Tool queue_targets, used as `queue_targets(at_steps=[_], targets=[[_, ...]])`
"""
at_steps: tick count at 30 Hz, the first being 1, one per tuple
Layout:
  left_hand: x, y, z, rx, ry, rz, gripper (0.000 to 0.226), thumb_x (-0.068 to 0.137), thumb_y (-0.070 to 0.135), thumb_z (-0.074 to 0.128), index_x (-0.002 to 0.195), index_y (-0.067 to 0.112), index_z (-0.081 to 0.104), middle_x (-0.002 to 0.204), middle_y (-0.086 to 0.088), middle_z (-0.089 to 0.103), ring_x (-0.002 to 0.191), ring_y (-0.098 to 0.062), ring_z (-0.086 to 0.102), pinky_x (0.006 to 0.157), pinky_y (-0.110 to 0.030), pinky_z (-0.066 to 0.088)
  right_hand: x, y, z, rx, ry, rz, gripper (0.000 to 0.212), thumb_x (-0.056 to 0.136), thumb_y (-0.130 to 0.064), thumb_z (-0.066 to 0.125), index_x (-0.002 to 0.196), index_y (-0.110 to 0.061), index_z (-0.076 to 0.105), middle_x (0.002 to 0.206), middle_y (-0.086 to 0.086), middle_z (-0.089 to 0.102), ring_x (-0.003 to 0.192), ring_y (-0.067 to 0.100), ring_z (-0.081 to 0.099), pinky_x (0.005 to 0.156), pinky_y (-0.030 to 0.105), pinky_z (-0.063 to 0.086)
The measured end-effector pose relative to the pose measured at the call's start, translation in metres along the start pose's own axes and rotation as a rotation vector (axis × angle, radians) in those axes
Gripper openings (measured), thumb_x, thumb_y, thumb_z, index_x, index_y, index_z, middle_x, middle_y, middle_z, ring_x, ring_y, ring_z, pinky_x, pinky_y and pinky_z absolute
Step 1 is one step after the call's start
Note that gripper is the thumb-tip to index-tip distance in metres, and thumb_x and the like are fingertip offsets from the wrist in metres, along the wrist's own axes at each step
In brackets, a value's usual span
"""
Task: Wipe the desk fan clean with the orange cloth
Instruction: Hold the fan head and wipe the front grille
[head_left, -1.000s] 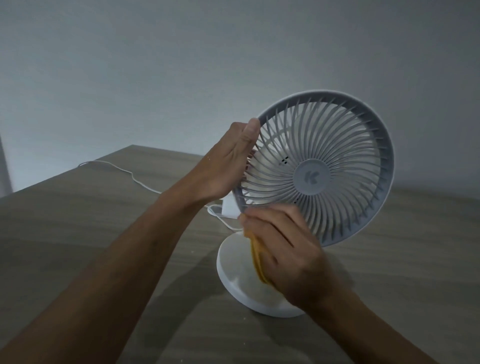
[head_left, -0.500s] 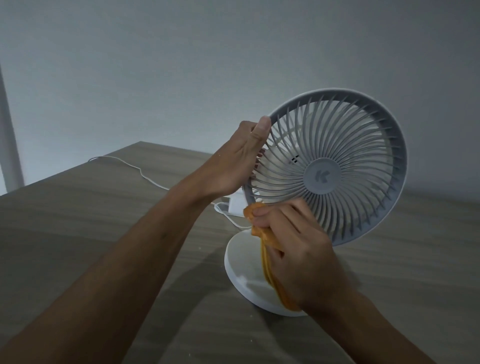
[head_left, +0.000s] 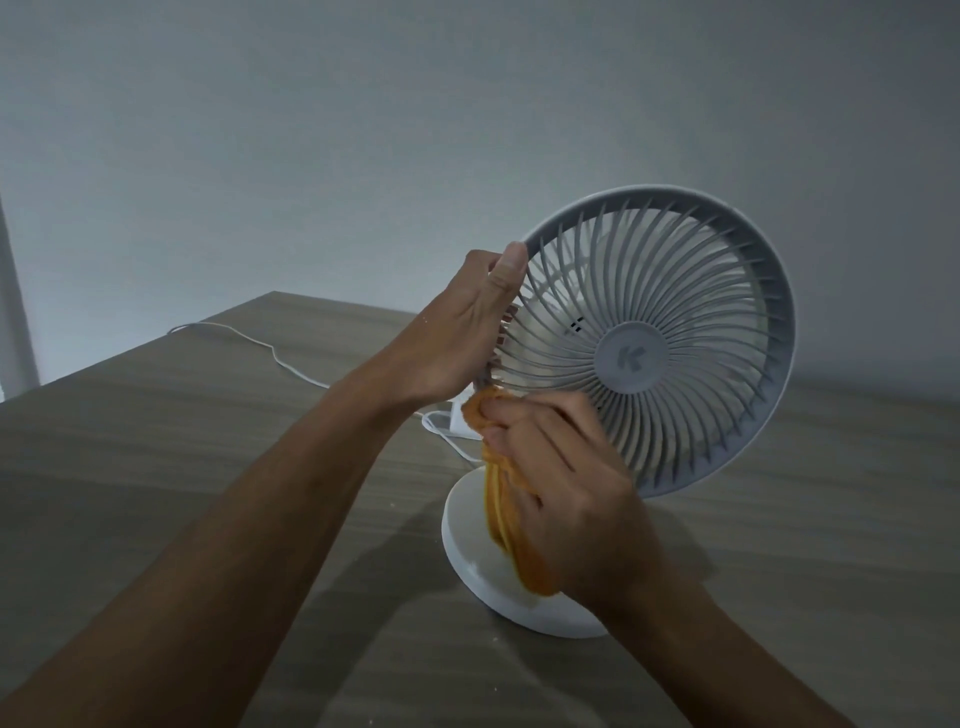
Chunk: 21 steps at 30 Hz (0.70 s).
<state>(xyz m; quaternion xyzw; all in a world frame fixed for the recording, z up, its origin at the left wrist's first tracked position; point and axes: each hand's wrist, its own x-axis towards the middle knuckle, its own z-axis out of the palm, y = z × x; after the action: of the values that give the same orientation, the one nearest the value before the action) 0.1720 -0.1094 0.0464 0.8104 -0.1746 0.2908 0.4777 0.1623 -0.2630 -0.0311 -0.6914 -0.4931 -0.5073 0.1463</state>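
A white desk fan with a round spiral grille stands on its round base on the wooden table, its head tilted up. My left hand grips the grille's left rim, thumb on the front edge, fingers behind. My right hand holds the bunched orange cloth and presses its top end against the lower left rim of the grille. The cloth's tail hangs down over the base. The fan's neck is hidden behind my right hand.
A white power cable runs from the fan's back across the wooden table toward the far left corner. A plain grey wall stands behind the table. A pale vertical strip shows at the left edge.
My right hand has slid the cloth up and left along the lower rim of the grille, so more cloth shows. My left hand keeps its hold on the rim.
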Motion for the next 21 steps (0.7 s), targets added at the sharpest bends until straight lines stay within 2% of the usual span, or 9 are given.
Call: queue_targets(at_steps=[2, 4, 7, 12, 15, 18, 21], targets=[[0.000, -0.002, 0.002, 0.010, 0.019, 0.011, 0.058, 0.101, 0.052, 0.015, 0.116, 0.008, 0.050, 0.111, -0.014, 0.054, 0.099, -0.021, 0.055, 0.081, -0.023, 0.044, -0.014, 0.006, -0.004, -0.034, -0.049, -0.053, 0.012, 0.091, 0.000, 0.068, 0.100, 0.004, 0.073, 0.107, 0.015, 0.074, 0.098, 0.028, 0.066, 0.092, 0.031, 0.051], [0.000, -0.003, 0.003, 0.016, 0.038, 0.034, 0.057, 0.103, 0.050, 0.015, 0.115, 0.006, 0.051, 0.111, -0.015, 0.054, 0.099, -0.018, 0.054, 0.078, -0.017, 0.041, -0.027, 0.011, -0.009, -0.053, -0.087, -0.078, 0.013, 0.089, -0.001, 0.070, 0.100, 0.004, 0.073, 0.107, 0.016, 0.073, 0.097, 0.029, 0.066, 0.092, 0.031, 0.053], [0.000, -0.004, 0.004, 0.048, 0.070, 0.051, 0.053, 0.103, 0.048, 0.015, 0.109, 0.011, 0.053, 0.103, -0.009, 0.056, 0.083, 0.001, 0.050, 0.069, -0.002, 0.036, -0.045, 0.017, -0.022, -0.064, -0.160, -0.090, 0.008, 0.091, -0.003, 0.068, 0.093, 0.002, 0.073, 0.108, 0.017, 0.072, 0.097, 0.031, 0.065, 0.091, 0.034, 0.053], [0.002, -0.007, 0.008, 0.060, 0.119, 0.053, 0.037, 0.102, 0.050, 0.015, 0.094, 0.037, 0.048, 0.091, 0.012, 0.055, 0.076, 0.020, 0.051, 0.065, 0.003, 0.035, -0.066, 0.028, -0.041, -0.074, -0.236, -0.074, 0.009, 0.085, -0.003, 0.073, 0.092, 0.002, 0.073, 0.109, 0.018, 0.072, 0.099, 0.032, 0.066, 0.098, 0.033, 0.051], [0.002, -0.009, 0.008, 0.057, 0.145, 0.047, 0.042, 0.102, 0.051, 0.016, 0.099, 0.030, 0.051, 0.089, 0.011, 0.057, 0.075, 0.020, 0.054, 0.061, 0.002, 0.038, -0.077, 0.034, -0.053, -0.094, -0.246, -0.060, 0.012, 0.080, -0.002, 0.076, 0.090, 0.004, 0.075, 0.108, 0.019, 0.073, 0.098, 0.033, 0.068, 0.095, 0.036, 0.053], [0.004, -0.011, 0.008, 0.088, 0.146, 0.051, 0.051, 0.101, 0.055, 0.015, 0.106, 0.024, 0.055, 0.097, 0.009, 0.061, 0.083, 0.013, 0.057, 0.063, -0.002, 0.039, -0.085, 0.045, -0.069, -0.149, -0.227, -0.033, 0.014, 0.079, -0.002, 0.077, 0.090, 0.005, 0.075, 0.107, 0.020, 0.073, 0.097, 0.035, 0.068, 0.092, 0.039, 0.055], [0.004, -0.012, 0.008, 0.110, 0.161, 0.071, 0.052, 0.101, 0.054, 0.015, 0.104, 0.022, 0.056, 0.096, 0.008, 0.061, 0.082, 0.013, 0.057, 0.061, 0.000, 0.038, -0.084, 0.060, -0.084, -0.203, -0.156, 0.022, 0.013, 0.080, 0.001, 0.073, 0.092, 0.007, 0.074, 0.106, 0.020, 0.073, 0.098, 0.033, 0.066, 0.096, 0.034, 0.052]])
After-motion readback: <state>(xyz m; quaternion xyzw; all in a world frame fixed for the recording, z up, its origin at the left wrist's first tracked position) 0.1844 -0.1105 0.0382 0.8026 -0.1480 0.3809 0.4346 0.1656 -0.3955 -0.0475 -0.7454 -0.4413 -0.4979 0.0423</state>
